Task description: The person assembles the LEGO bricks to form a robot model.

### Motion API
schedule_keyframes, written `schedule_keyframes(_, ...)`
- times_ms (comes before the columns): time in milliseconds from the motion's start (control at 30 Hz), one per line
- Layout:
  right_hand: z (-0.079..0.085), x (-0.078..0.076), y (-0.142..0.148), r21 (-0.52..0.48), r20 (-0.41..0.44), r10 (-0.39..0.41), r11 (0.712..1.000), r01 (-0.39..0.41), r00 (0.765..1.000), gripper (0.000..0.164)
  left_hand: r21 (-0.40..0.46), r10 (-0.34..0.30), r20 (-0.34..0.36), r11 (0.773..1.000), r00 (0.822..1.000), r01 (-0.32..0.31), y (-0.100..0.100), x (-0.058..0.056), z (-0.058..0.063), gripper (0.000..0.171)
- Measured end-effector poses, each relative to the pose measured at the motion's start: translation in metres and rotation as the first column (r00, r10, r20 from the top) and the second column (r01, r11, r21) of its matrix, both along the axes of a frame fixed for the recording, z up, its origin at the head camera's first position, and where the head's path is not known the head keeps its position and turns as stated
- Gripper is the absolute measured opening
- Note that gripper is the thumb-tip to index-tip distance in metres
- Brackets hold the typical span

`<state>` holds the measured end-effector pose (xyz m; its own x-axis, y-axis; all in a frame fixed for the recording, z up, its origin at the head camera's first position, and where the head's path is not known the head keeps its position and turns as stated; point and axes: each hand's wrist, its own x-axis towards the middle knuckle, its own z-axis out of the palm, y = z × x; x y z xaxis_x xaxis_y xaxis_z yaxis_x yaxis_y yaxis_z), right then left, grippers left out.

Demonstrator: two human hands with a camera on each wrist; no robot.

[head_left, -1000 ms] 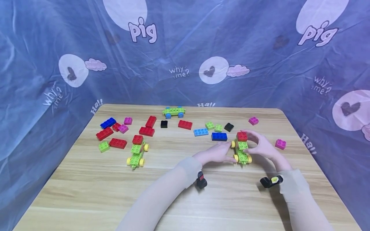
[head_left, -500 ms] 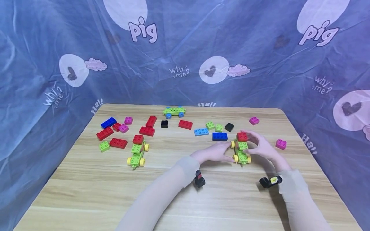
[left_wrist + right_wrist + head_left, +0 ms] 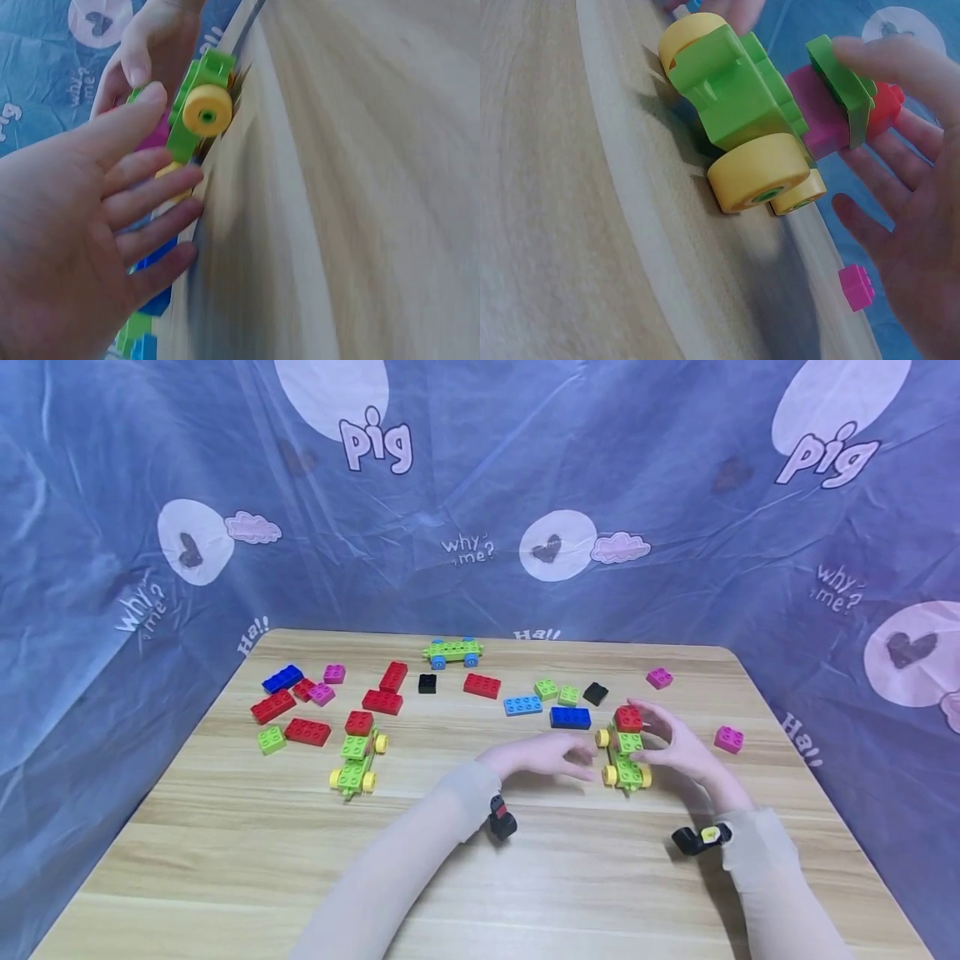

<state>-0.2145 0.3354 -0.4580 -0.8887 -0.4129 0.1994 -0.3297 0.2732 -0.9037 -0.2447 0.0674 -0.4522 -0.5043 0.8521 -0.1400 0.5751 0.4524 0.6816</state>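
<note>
A toy car [image 3: 627, 760] stands on the right half of the table, with a green base, yellow wheels, and green and red bricks on top. In the right wrist view a purple brick [image 3: 819, 112] shows under its upper green brick [image 3: 842, 90]. My right hand [image 3: 678, 745] holds the car from its right, thumb at the green brick and fingers round the red brick [image 3: 628, 719]. To the car's left, my left hand [image 3: 543, 754] hovers just apart from the wheels, fingers extended and holding nothing. A similar car [image 3: 357, 756] stands at left.
A green base with blue wheels [image 3: 453, 651] stands at the back edge. Loose bricks lie about: a dark blue brick [image 3: 570, 717], a light blue brick [image 3: 522, 705], a magenta brick [image 3: 729, 739] at right, and several red ones, including a red brick [image 3: 307, 732] at left.
My left hand has drawn back to the left, away from the car's wheels. The car has shifted very slightly left, with my right hand still at it.
</note>
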Motion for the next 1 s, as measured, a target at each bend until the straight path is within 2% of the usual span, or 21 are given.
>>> schedule_keyframes(167, -0.001, 0.002, -0.001, -0.035, 0.004, -0.008, 0.999, 0.008, 1.000, 0.081, 0.066, 0.012, 0.011, 0.998, 1.000, -0.013, -0.016, -0.008, 0.000, 0.047)
schedule_keyframes(267, -0.004, 0.001, -0.002, -0.056, -0.006, -0.004, 0.998, 0.003, 1.000, 0.080, 0.100, 0.067, -0.044, 0.993, 0.997, -0.062, -0.027, -0.013, 0.000, 0.040)
schedule_keyframes(333, -0.006, 0.001, -0.002, -0.067, -0.019, -0.003, 0.998, 0.001, 1.000, 0.080, 0.123, 0.124, -0.087, 0.986, 0.988, -0.113, -0.034, -0.017, 0.001, 0.036)
schedule_keyframes(400, -0.007, 0.000, -0.002, -0.076, -0.031, -0.001, 0.997, -0.001, 1.000, 0.080, 0.146, 0.188, -0.133, 0.975, 0.973, -0.168, -0.042, -0.021, 0.001, 0.033)
schedule_keyframes(533, -0.009, -0.001, -0.003, -0.085, -0.038, 0.000, 0.996, -0.004, 0.999, 0.079, 0.176, 0.311, -0.174, 0.943, 0.934, -0.281, -0.057, -0.029, 0.001, 0.032)
schedule_keyframes(667, -0.010, -0.001, -0.003, -0.081, -0.039, 0.001, 0.997, -0.005, 0.999, 0.078, 0.171, 0.393, -0.219, 0.916, 0.893, -0.362, -0.069, -0.036, 0.001, 0.033)
schedule_keyframes(733, -0.010, -0.001, -0.003, -0.076, -0.036, -0.001, 0.997, -0.002, 0.999, 0.077, 0.164, 0.412, -0.247, 0.910, 0.877, -0.381, -0.074, -0.038, 0.001, 0.033)
schedule_keyframes(800, -0.009, -0.001, -0.003, -0.067, -0.032, -0.004, 0.998, 0.002, 0.999, 0.076, 0.152, 0.414, -0.270, 0.910, 0.869, -0.386, -0.077, -0.040, 0.001, 0.035)
schedule_keyframes(1000, -0.010, 0.000, -0.004, -0.062, -0.005, -0.012, 0.998, 0.012, 1.000, 0.076, 0.119, 0.400, -0.276, 0.917, 0.874, -0.381, -0.080, -0.044, -0.003, 0.041)
